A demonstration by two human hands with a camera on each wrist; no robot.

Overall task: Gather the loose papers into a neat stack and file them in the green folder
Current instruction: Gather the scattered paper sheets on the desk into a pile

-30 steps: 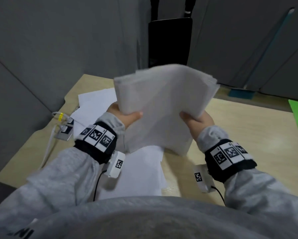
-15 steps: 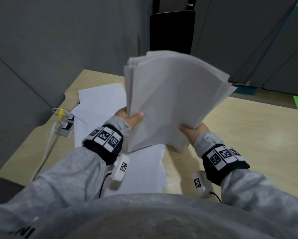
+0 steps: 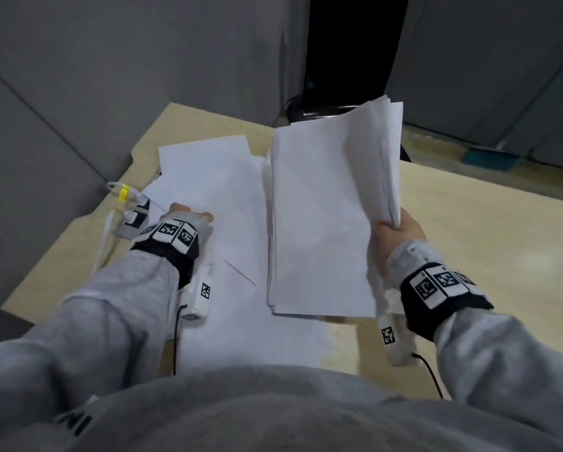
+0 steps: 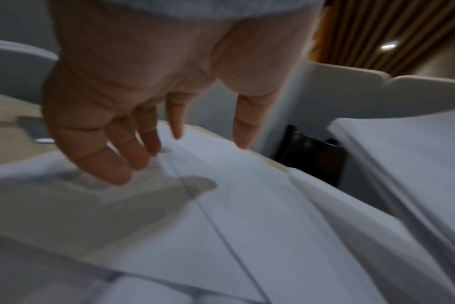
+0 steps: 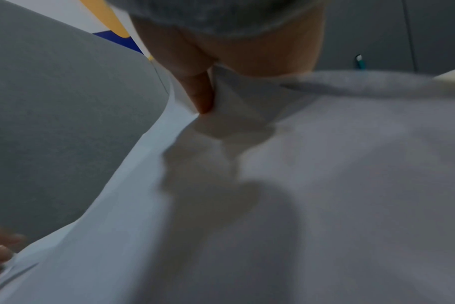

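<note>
A thick stack of white papers is held up over the desk, tilted, with my right hand gripping its right edge; the thumb presses into the sheets. Several loose white sheets lie spread on the desk at the left. My left hand is over them with fingers straight and spread, the tips at or just above the top sheet, holding nothing. The green folder is out of view.
The wooden desk runs to the right. A white cable with a yellow tag and a small adapter lie at the desk's left edge. Grey partition walls stand close behind and to the left. A black chair stands beyond the desk.
My left hand has let go of the stack and dropped onto the loose sheets at the left. The right hand now holds the stack alone, swung to the right.
</note>
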